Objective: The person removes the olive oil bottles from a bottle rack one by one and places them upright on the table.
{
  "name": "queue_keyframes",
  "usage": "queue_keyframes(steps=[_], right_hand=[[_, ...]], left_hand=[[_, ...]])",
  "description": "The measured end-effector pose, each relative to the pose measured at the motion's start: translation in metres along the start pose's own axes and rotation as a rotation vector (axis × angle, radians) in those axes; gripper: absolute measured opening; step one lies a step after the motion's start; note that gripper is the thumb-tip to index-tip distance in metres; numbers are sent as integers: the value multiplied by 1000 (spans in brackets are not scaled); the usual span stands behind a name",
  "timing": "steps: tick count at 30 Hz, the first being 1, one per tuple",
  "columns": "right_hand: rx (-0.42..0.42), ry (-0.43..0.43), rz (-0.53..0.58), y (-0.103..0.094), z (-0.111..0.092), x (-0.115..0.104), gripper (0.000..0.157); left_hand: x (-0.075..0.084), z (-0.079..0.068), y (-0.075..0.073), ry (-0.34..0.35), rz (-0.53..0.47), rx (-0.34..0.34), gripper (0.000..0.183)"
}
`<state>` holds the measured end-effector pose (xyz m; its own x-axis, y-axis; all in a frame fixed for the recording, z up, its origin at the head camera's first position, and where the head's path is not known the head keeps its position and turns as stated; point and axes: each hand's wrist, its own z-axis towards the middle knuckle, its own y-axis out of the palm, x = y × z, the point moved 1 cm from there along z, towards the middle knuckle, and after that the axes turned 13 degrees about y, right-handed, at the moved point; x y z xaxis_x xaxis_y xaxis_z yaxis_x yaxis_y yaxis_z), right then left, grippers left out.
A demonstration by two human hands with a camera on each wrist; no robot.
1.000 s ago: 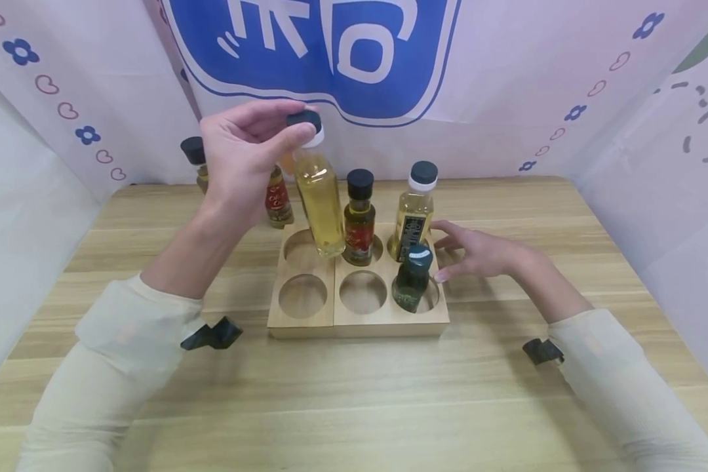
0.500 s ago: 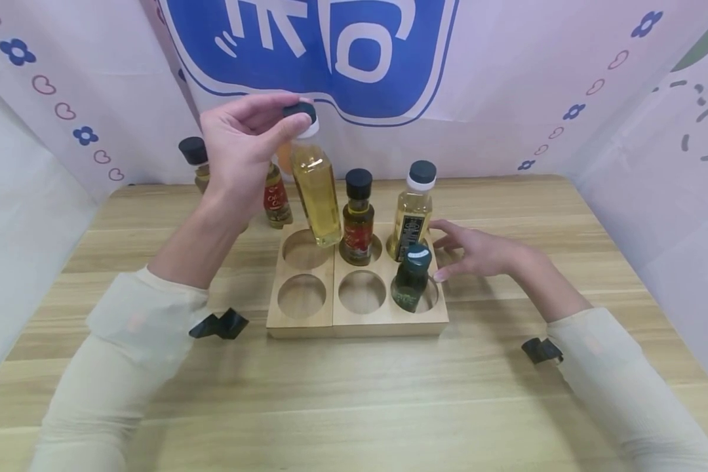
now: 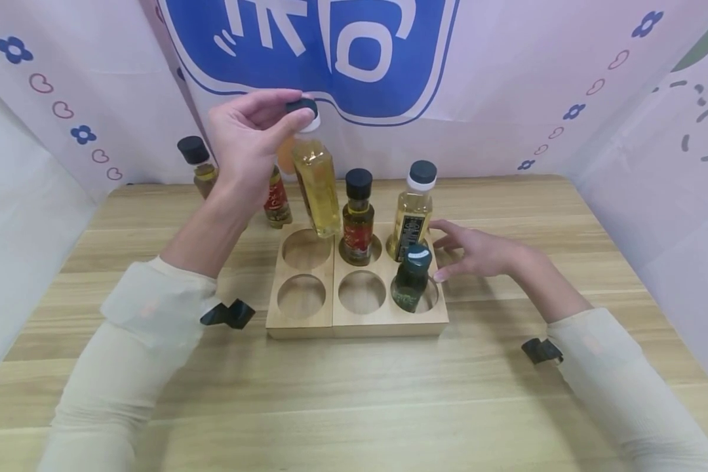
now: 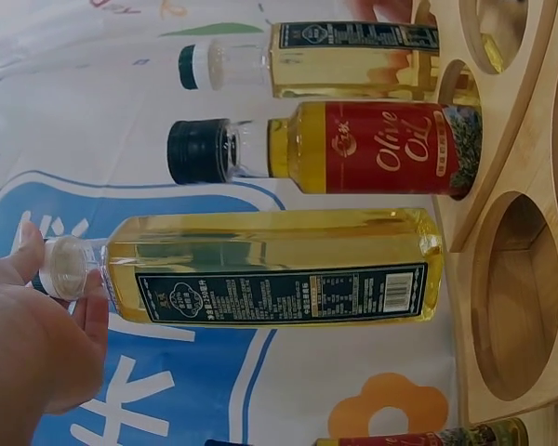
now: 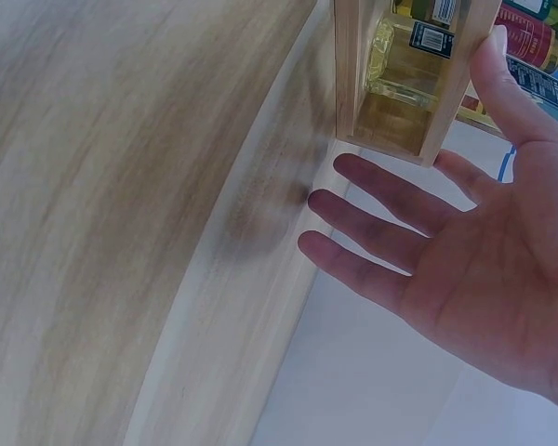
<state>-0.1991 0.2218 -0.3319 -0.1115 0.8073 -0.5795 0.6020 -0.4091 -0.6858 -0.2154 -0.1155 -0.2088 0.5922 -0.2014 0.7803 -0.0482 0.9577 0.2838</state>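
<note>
My left hand (image 3: 243, 144) pinches the dark cap of a tall clear bottle of yellow oil (image 3: 317, 183). The bottle hangs slightly tilted above the back left round hole of a wooden bottle rack (image 3: 301, 322). A dark label with a barcode (image 4: 284, 295) shows on its side in the left wrist view. At the rack's right side is my right hand (image 3: 479, 254), fingers spread, its thumb against the rack's edge. In the rack stand a red-labelled olive oil bottle (image 3: 358, 226), another clear oil bottle (image 3: 413, 213) and a small dark green bottle (image 3: 412, 278), which leans.
Behind my left arm stand two more bottles: a black-capped one (image 3: 196, 157) and a red-labelled one (image 3: 278, 200). The front left and front middle holes of the rack hold nothing. A printed cloth (image 3: 478, 98) hangs behind the wooden table (image 3: 354, 400).
My left hand has raised the clear oil bottle a little, drawing it back from the rack and turning it slightly. The right hand has stayed in place.
</note>
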Motion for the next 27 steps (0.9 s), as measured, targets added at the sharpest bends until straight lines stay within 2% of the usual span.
queue_keyframes(steps=[9,21,27], right_hand=[[4,9,-3,0,-1,1,102],[0,9,-1,-1,-1,-1,103],[3,14,-7,-1,0,0,102]], left_hand=[[-9,6,1,-15,71,-5,21],[-23,14,5,-46,88,18,21],[-29,21,5,-26,140,-8,22]])
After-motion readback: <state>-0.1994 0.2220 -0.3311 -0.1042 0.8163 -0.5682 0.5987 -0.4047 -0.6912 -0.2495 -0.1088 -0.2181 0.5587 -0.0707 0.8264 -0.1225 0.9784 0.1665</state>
